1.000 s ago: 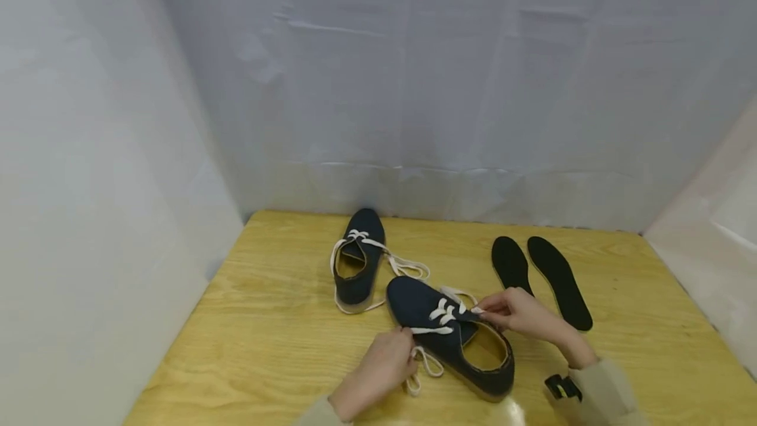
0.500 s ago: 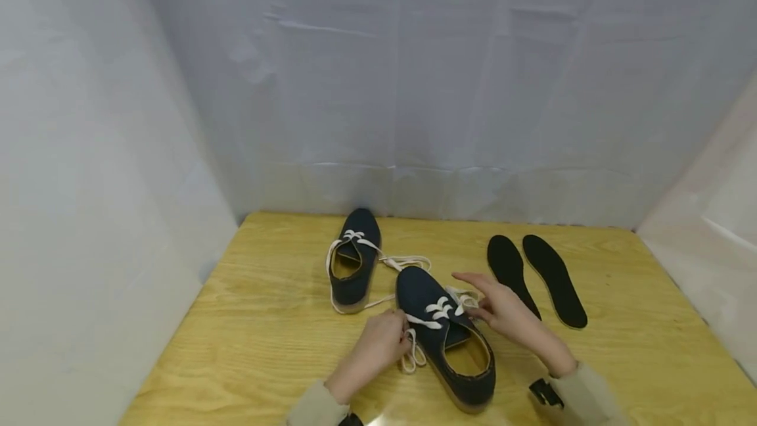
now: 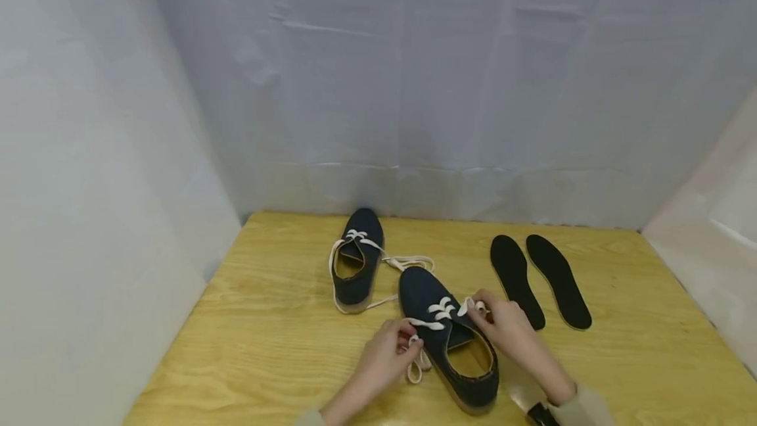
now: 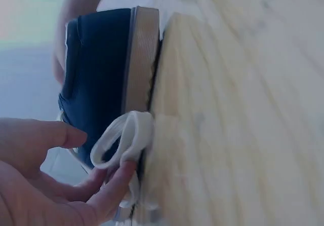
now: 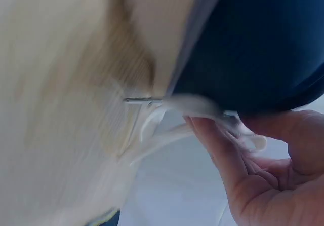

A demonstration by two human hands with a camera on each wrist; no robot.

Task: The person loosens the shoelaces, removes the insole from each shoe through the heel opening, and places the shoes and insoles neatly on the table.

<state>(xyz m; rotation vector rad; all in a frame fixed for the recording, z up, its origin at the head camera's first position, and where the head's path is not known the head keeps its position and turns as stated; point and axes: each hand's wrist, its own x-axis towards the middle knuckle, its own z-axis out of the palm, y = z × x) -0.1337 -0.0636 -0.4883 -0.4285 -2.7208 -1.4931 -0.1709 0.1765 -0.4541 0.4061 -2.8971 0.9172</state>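
A navy canvas shoe (image 3: 421, 289) with white laces stands on the table between my hands, toe pointing away. My left hand (image 3: 383, 355) is at the shoe's left side, its curled fingers holding a looped white shoelace (image 4: 132, 135). In the left wrist view the thumb stands apart from the fingertips that touch the loop. On the other side, my right hand (image 3: 510, 327) pinches the right-hand lace end (image 3: 467, 306) between thumb and fingers, close to the eyelets. Part of that lace hangs toward the table in the right wrist view, where it is blurred.
A second navy shoe (image 3: 355, 291) stands at the back left, its loose lace (image 3: 411, 261) trailing toward the near shoe. Two black insoles (image 3: 514, 275) lie side by side to the right on the wooden table (image 3: 254, 327). Pale sheeting (image 3: 390, 84) rises behind the table.
The near shoe has turned so its toe points more away from me. My right hand let go of the lace, opened, then took hold of it again. My left-hand fingers shifted on their lace.
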